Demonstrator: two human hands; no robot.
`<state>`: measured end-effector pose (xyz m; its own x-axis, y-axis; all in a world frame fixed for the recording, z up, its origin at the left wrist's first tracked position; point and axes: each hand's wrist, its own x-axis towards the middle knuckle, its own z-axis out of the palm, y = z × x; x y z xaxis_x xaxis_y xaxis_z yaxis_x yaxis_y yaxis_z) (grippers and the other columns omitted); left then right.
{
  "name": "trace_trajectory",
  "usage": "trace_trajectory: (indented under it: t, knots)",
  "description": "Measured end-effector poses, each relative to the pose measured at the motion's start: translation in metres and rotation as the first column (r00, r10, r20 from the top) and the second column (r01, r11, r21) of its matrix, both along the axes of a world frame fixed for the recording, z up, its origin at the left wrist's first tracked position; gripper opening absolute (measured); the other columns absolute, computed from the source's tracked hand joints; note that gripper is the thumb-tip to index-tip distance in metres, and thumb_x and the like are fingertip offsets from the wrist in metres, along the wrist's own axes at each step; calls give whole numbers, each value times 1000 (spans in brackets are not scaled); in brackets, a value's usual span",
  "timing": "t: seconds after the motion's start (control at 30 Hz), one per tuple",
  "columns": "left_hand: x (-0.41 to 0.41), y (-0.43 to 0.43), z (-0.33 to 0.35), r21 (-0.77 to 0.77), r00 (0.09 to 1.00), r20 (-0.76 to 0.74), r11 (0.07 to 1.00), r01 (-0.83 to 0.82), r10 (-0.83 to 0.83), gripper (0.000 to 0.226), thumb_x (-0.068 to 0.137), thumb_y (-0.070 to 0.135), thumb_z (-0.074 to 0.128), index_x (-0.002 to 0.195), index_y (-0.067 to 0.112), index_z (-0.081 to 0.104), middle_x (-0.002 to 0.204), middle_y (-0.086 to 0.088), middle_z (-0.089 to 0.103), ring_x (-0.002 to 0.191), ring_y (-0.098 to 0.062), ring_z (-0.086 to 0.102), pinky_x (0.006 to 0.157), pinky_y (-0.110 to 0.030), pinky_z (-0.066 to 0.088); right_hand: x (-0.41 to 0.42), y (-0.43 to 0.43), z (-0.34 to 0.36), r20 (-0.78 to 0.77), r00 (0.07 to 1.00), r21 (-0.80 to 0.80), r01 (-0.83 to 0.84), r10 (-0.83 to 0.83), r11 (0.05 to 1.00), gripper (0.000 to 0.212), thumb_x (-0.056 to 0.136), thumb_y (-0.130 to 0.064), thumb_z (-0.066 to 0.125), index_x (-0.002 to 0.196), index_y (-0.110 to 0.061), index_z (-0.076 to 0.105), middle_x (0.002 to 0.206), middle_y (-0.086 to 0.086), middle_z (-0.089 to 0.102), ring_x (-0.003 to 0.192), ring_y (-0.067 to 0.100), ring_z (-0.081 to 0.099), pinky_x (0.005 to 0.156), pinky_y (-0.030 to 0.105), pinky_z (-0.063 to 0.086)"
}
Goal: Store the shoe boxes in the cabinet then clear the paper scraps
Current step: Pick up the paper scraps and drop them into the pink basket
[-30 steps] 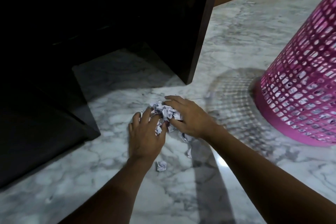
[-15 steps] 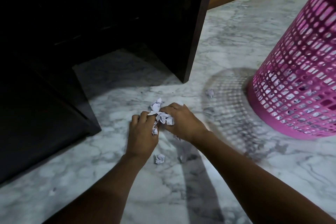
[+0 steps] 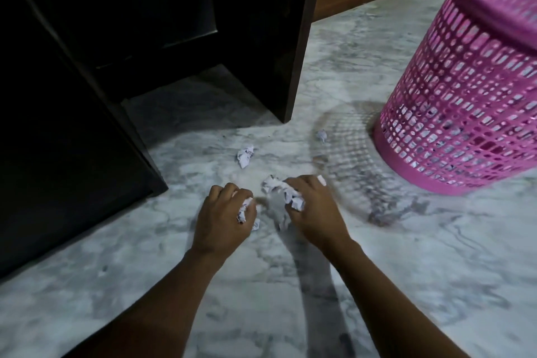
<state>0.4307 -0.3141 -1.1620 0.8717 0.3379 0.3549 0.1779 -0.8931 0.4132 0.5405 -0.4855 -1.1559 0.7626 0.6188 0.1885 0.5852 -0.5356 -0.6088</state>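
Hands low over the marble floor (image 3: 406,270), both forearms reaching forward from the bottom of the view, knuckles up. Left hand (image 3: 225,218) is curled, fingers and thumb bunched round a small wad of paper scraps (image 3: 243,208), white edges poking out on the thumb side. Right hand (image 3: 311,209) is curled as well, its fingers hooked over a bigger crumpled clump (image 3: 283,192) that juts out past the fingertips toward the left hand. The two hands sit near each other, a narrow strip of floor between them.

One tiny piece (image 3: 255,224) lies on the floor just beside the left thumb. Out beyond the left fingers, a loose scrap (image 3: 245,155) lies on its own. A smaller scrap (image 3: 321,135) lies farther out, beyond the right fingertips.

Now the containers. Pink basket (image 3: 465,102) stands on the floor well beyond and to the right of the right fingers; through its mesh wall, what it holds cannot be made out. Dark cabinet (image 3: 145,23) rises beyond and to the left of the left fingers, its inside too dark to read.
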Motion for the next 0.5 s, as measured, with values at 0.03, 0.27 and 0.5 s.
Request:
trace_trajectory:
  t: [0.03,0.27,0.5]
  knots:
    - [-2,-4,-2,27,1000,-14,1000,14,-13,22,86,32,52,91,19,69,86,0,62,80,-26,52,67,-38,48,-6,0,-4,0,1000,-25,-1,1,1000,46,80,-29,55,123,-16,64,115,7,62,108,22,53,92,32,41]
    - [-25,-22,-22,141,993,-109,988,58,-42,22,89,34,54,102,22,68,99,-4,60,84,-29,53,69,-43,51,-21,-1,-8,144,983,-140,-91,112,986,54,85,-44,57,134,-22,56,139,5,52,111,28,55,86,38,44]
    - [-39,-15,-18,140,991,-67,982,128,-120,26,89,39,56,104,21,68,101,-3,59,84,-26,51,71,-35,50,-23,-8,-16,173,954,-294,-186,244,938,65,88,-72,44,138,-30,50,136,-1,51,105,26,51,81,40,42]
